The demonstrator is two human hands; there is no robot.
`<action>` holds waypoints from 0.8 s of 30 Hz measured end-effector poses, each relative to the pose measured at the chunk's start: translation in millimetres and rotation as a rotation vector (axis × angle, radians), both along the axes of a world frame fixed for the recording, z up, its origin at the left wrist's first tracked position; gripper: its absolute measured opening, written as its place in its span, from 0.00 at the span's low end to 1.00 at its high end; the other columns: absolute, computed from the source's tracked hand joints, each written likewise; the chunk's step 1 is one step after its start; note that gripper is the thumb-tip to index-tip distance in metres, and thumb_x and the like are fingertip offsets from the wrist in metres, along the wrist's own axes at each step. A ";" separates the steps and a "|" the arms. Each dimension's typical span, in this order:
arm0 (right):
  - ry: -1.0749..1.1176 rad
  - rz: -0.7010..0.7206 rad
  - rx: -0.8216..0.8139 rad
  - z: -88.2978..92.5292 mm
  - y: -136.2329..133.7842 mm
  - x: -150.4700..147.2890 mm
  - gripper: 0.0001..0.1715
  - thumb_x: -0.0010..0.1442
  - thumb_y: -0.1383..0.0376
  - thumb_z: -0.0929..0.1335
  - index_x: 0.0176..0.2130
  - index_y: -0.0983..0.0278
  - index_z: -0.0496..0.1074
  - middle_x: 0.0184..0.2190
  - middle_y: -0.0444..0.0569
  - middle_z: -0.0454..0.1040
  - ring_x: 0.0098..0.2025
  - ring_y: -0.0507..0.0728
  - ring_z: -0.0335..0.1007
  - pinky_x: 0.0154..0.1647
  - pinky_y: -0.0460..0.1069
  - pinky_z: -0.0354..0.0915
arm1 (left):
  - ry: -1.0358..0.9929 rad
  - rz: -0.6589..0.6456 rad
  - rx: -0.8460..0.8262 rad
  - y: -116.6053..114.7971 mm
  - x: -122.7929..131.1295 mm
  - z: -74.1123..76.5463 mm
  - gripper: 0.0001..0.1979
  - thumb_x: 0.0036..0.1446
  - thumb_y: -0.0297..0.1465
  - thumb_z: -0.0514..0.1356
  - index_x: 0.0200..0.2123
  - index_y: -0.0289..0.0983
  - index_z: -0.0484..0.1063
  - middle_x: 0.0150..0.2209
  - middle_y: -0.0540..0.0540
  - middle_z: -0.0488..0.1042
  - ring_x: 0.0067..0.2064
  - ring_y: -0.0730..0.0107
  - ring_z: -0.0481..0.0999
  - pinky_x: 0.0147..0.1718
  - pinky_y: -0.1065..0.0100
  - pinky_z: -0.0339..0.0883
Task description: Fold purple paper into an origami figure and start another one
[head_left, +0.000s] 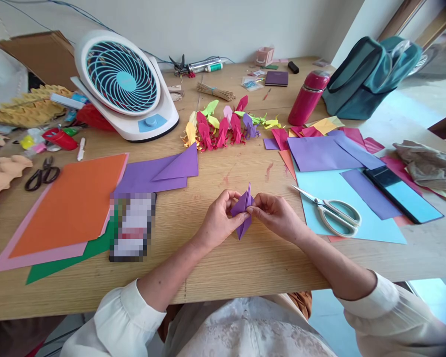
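A small piece of folded purple paper, shaped like a narrow diamond, is held upright over the table between both hands. My left hand grips its left side, thumb across the front and fingers behind. With thumb and forefinger, my right hand pinches the right edge near the middle. The two thumb tips nearly meet on the paper's centre fold. White-handled scissors lie to the right of my right hand on a light blue sheet. Purple sheets lie beyond my left hand.
Folded paper figures in several colours stand beyond my hands. A fan is at the back left, near black scissors and orange paper. At right are a red flask, a teal bag and a phone.
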State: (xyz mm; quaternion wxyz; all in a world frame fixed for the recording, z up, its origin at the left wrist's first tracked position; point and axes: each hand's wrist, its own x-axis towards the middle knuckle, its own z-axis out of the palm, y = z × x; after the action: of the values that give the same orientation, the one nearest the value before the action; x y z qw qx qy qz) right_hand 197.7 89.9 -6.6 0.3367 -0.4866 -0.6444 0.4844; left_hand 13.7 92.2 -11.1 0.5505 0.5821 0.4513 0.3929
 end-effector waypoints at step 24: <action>0.162 0.002 -0.094 7.4 8.1 10.9 0.19 0.58 0.50 0.70 0.34 0.64 0.71 0.29 0.46 0.72 0.31 0.53 0.65 0.32 0.48 0.62 | -0.018 0.116 0.140 3.2 -11.5 11.7 0.10 0.64 0.39 0.58 0.41 0.37 0.69 0.35 0.46 0.75 0.37 0.69 0.75 0.39 0.67 0.69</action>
State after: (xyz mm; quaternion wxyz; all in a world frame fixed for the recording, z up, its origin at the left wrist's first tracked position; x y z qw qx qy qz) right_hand 208.6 97.9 0.7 0.3640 -0.4607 -0.5919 0.5522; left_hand 2.2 95.3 0.6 0.4890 0.5885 0.4505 0.4600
